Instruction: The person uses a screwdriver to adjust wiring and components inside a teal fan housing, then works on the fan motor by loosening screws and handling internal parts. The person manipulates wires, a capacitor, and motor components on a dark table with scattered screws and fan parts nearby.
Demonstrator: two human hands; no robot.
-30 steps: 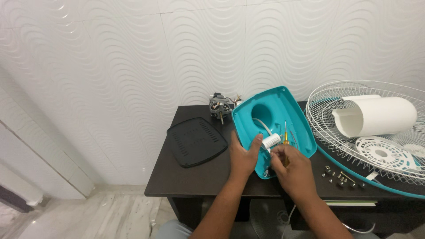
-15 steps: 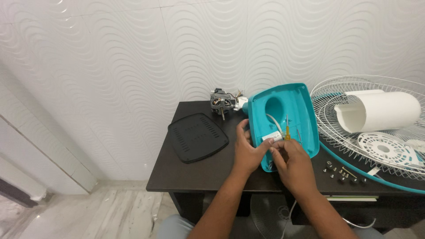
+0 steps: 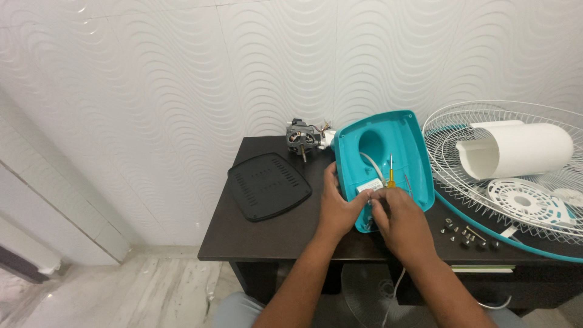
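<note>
Head view: one dark table point(image 3: 267, 237) against a white wavy wall, and two bare hands meeting at its front edge.
Black cover point(image 3: 268, 185): one, a flat vented panel lying on the left of the table, well apart from the hands.
Motor point(image 3: 303, 139): one, at the back edge near the wall, just left of the teal part, its thin shaft pointing toward the camera.
Left hand point(image 3: 340, 209): fingers curled round the near left edge of the teal housing, gripping it firmly.
Teal housing point(image 3: 384, 164): one, in the middle of the table, hollow side up; long axis runs from the near edge up toward the wall, the round opening at the far end.
Screwdriver point(image 3: 391, 173): one, yellow handle, standing almost upright inside the housing with its shaft pointing up and away.
Right hand point(image 3: 404, 222): fingers pinched shut around the screwdriver's lower end and a small white part beside it.
Screws point(image 3: 466, 234): roughly eight small dark ones, loose on the table just right of the hands.
Fan grille point(image 3: 516, 176): one wire guard on the right, holding one white cylinder point(image 3: 516, 150) and one white disc point(image 3: 522, 200).
Change: half a second back the housing and both hands sat much the same; the screwdriver stays upright in the pinch.
</note>
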